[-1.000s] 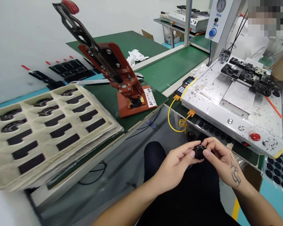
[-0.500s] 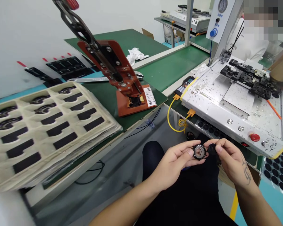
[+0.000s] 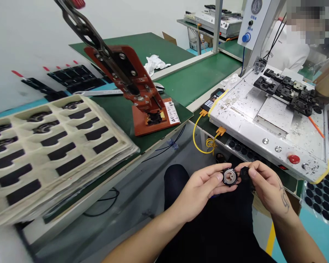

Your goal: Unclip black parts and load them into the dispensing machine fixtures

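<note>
Over my lap, my left hand (image 3: 201, 191) pinches a small round black part with a metal ring and pale centre (image 3: 229, 177). My right hand (image 3: 265, 188) is closed on a second small black piece (image 3: 245, 174) held right beside the round part, touching or nearly touching it. Both hands sit just below the front edge of the white machine table (image 3: 252, 135).
A red hand press (image 3: 137, 87) with a raised lever stands on the green bench. A stack of cream trays with black parts (image 3: 49, 146) lies at left. Black fixtures (image 3: 287, 91) sit on the machine table, a red button (image 3: 294, 159) at its front. Another person in white sits beyond it.
One second ago both hands were closed together on the round part. My right hand has since drawn a small black piece off it, baring the pale centre and metal ring.
</note>
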`<state>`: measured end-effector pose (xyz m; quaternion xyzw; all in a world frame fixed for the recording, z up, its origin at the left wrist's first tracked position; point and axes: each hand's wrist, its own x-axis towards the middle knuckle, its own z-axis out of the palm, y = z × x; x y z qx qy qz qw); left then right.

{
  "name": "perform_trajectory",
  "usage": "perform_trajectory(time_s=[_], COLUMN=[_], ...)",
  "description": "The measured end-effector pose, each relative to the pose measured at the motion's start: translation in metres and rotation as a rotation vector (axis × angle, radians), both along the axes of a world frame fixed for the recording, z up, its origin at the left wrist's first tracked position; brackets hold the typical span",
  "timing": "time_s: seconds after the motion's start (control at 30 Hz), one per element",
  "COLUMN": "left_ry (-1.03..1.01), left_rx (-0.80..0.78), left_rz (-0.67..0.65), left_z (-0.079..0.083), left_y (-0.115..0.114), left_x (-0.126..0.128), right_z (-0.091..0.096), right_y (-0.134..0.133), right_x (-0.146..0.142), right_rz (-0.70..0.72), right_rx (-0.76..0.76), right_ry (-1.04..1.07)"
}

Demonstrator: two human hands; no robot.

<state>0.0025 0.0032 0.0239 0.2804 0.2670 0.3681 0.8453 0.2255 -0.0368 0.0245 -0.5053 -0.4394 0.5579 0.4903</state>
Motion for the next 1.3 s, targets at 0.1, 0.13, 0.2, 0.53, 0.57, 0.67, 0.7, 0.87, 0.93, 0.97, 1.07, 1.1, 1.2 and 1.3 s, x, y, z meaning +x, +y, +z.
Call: perform_trajectory(time_s=[0.1, 0.13, 0.2, 0.53, 0.57, 0.67, 0.7, 0.87, 0.93, 0.97, 1.07, 1.1, 1.2, 1.3], left_ry=[0.012, 0.018, 0.023, 0.010, 0.011, 0.019, 0.022, 0.029, 0.028, 0.029, 0.028, 0.027, 0.022, 0.027], left_rx=[0.018, 0.022, 0.028, 0.034, 0.035, 0.038, 0.036, 0.034, 0.036, 0.035, 0.035, 0.035, 0.034, 0.030], left_rz=[-0.001, 0.000, 0.002, 0.006, 0.004, 0.003, 0.003, 0.000, -0.001, -0.002, -0.003, -0.002, 0.000, 0.001], left_z=[-0.0020, -0.0025, -0.0029, -0.0025, -0.0025, -0.0022, -0.0021, -0.0032, -0.0039, -0.0042, -0.0046, -0.0047, -0.0048, -0.0044], left_y=[-0.0003, -0.0004, -0.0009, -0.0015, -0.0013, -0.0012, -0.0012, -0.0006, -0.0005, -0.0006, -0.0011, -0.0012, -0.0013, -0.0009], left_x=[0.0001, 0.0000, -0.0004, -0.0003, -0.0002, 0.0000, 0.0000, 0.0006, 0.0007, 0.0007, 0.0005, 0.0004, 0.0001, 0.0003], right_z=[-0.0004, -0.0005, -0.0007, -0.0020, -0.0019, -0.0014, -0.0013, -0.0016, -0.0018, -0.0019, -0.0024, -0.0026, -0.0031, -0.0027], right_y=[0.0001, 0.0001, 0.0002, -0.0003, -0.0004, -0.0004, -0.0003, 0.0002, 0.0000, -0.0002, -0.0007, -0.0007, -0.0004, 0.0002], right_x=[0.0003, 0.0004, 0.0003, 0.0012, 0.0014, 0.0015, 0.0014, 0.0005, 0.0005, 0.0005, 0.0006, 0.0006, 0.0006, 0.0005], right_rz=[0.002, -0.001, -0.006, -0.018, -0.015, 0.002, 0.009, 0.013, 0.007, 0.007, 0.013, 0.014, 0.018, 0.022], right_rx=[0.004, 0.005, 0.006, 0.010, 0.011, 0.013, 0.014, 0.021, 0.016, 0.015, 0.018, 0.021, 0.029, 0.035], right_ry=[-0.007, -0.012, -0.021, -0.051, -0.044, -0.013, -0.003, 0.004, -0.001, -0.002, 0.001, 0.002, 0.006, 0.003])
